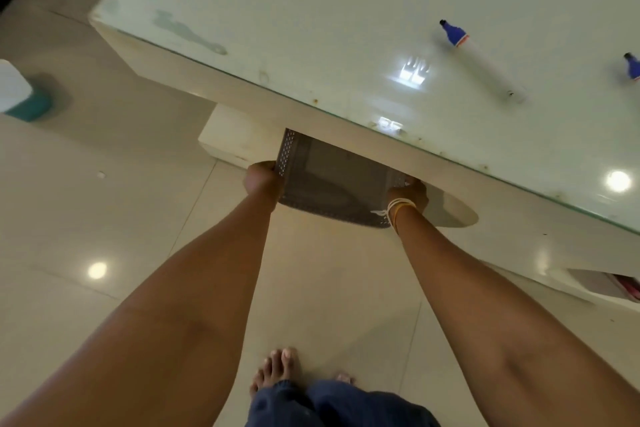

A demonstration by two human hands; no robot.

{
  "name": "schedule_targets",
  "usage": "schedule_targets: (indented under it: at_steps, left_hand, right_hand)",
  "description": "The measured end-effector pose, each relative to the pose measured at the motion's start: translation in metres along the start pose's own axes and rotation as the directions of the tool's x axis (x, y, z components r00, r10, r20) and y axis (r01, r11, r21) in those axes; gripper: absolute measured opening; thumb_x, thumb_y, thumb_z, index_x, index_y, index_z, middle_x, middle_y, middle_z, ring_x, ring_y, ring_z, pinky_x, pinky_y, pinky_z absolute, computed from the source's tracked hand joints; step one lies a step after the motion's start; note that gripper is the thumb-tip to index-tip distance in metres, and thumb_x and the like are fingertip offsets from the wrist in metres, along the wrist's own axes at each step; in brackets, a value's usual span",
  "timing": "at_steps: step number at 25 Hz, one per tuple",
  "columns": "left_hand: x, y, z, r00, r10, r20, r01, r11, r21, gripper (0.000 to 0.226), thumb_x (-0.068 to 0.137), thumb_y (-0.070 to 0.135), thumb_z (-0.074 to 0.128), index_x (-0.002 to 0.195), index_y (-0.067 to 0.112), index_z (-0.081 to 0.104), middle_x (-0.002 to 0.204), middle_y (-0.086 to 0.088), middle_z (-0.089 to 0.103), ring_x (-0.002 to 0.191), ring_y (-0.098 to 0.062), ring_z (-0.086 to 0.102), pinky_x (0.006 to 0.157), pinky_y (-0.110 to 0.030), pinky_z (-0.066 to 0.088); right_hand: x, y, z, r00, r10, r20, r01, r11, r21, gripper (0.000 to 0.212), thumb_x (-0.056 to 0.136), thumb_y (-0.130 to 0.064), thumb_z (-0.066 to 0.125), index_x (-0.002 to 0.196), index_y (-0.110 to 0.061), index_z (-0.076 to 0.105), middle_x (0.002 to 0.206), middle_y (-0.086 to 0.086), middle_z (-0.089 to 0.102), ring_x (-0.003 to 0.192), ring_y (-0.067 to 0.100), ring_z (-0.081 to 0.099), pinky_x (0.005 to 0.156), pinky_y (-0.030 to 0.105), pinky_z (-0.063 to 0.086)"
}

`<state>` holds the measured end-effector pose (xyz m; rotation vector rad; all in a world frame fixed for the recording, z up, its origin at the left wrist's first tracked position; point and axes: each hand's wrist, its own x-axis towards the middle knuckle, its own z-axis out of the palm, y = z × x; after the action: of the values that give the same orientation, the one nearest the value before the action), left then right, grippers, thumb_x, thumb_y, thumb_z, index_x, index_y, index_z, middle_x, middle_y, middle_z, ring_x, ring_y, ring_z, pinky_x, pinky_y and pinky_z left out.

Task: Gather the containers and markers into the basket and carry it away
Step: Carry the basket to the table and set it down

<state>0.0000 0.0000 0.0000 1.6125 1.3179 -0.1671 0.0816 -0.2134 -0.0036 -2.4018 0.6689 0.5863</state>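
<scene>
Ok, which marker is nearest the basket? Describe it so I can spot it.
On the glass table, look above the grey basket held in both hands. The closest marker lies diagonally: long white barrel, uncapped, blue collar with a black tip, unlike the loose caps further back.

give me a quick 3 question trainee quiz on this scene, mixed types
1. True or false: the basket stands on the table.
2. Which hands hold the basket? A) left hand only B) right hand only C) both
3. Fill in: the blue-tipped marker lies on the ____.

Key:
1. False; it is held low, partly under the table's edge.
2. C; one hand grips each side.
3. table
</scene>
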Motion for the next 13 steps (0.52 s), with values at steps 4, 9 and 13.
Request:
schedule_targets:
  at_steps: [4, 9, 13]
  left_hand:
    - [-0.063, -0.018, -0.058, 0.991, -0.132, -0.022, 0.133, 0.99, 0.036, 0.033, 0.087, 0.005, 0.05, 0.099, 0.023, 0.075, 0.088, -0.007, 0.069, 0.077, -0.027, 0.065, 0.064, -0.025, 0.052]
    - [-0.161, -0.019, -0.136, 0.988, -0.155, -0.029, 0.158, 0.975, 0.159, 0.027, 0.085, 0.006, 0.048, 0.079, 0.022, 0.069, 0.078, -0.007, 0.062, 0.065, -0.022, 0.056, 0.056, -0.026, 0.044]
    - [-0.228, -0.021, -0.191, 0.969, -0.229, -0.094, 0.242, 0.955, 0.174, 0.026, 0.087, 0.002, 0.047, 0.088, 0.01, 0.072, 0.089, -0.012, 0.065, 0.079, -0.026, 0.064, 0.066, -0.029, 0.052]
  right_hand:
    - [-0.079, 0.021, -0.02, 0.998, 0.051, -0.044, -0.047, 0.995, 0.09, 0.031, 0.089, -0.012, 0.055, 0.115, -0.016, 0.07, 0.119, 0.012, 0.07, 0.113, 0.037, 0.062, 0.092, 0.033, 0.049]
    - [-0.182, 0.032, -0.074, 0.994, 0.088, 0.07, -0.09, 0.995, 0.032, 0.023, 0.084, -0.006, 0.054, 0.098, -0.01, 0.072, 0.098, 0.015, 0.07, 0.095, 0.036, 0.064, 0.079, 0.031, 0.048]
    - [-0.256, 0.034, -0.12, 0.983, 0.108, 0.151, -0.101, 0.993, -0.053, 0.017, 0.087, -0.009, 0.056, 0.096, -0.008, 0.07, 0.104, 0.016, 0.072, 0.1, 0.035, 0.065, 0.071, 0.026, 0.039]
